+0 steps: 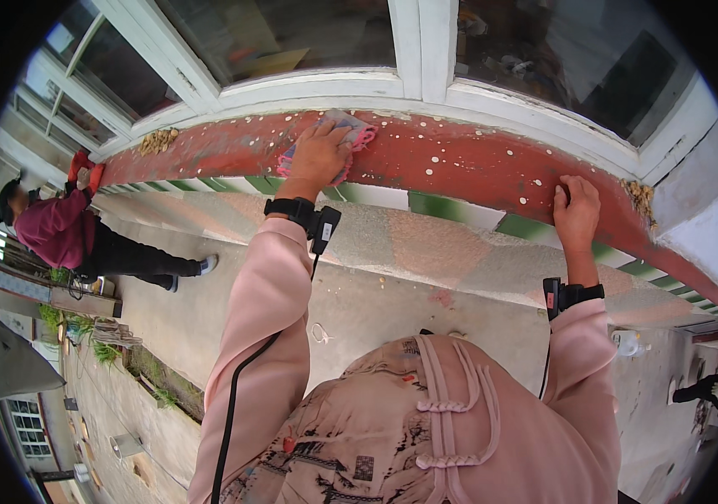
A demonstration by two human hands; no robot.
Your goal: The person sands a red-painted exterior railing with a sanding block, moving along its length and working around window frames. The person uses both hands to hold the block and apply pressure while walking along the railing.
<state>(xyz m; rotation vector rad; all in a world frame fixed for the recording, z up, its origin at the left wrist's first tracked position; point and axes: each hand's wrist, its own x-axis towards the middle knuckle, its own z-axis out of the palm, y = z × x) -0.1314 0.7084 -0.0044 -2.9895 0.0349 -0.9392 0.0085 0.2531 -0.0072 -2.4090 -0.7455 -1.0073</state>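
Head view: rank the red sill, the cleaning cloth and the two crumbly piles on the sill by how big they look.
1. Red sill, by far the largest.
2. Pink-and-blue cloth, partly hidden under the left hand.
3. The left pile and the right pile look about alike; fisheye bending near the rim makes ranking them unsure.

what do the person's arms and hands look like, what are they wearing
Both arms are in loose pale pink sleeves reaching to the wrists. The left hand and right hand are bare. Each wrist carries a black strap with a small black device clipped on; a thin black cable hangs from the left one along the sleeve.
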